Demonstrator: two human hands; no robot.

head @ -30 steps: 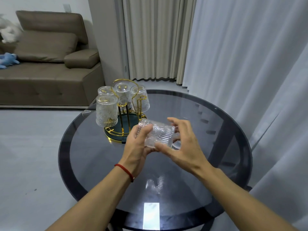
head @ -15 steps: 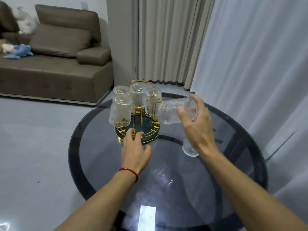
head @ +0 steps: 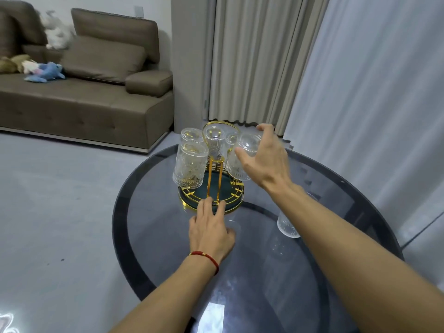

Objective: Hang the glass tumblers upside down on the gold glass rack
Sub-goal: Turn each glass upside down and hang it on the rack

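At the centre of the frame, the right hand curls round an inverted glass tumbler, tilted base-up at the right side of the gold glass rack, apparently settling onto its peg; whether it is fully seated cannot be told. The left hand lies with straight fingers on the round dark glass surface, fingertips touching the rack's gold-rimmed base. Four hung tumblers already sit upside down on the rack. One more upright tumbler stands at centre right, partly hidden behind the right forearm, so the job looks nearly done, with one glass left.
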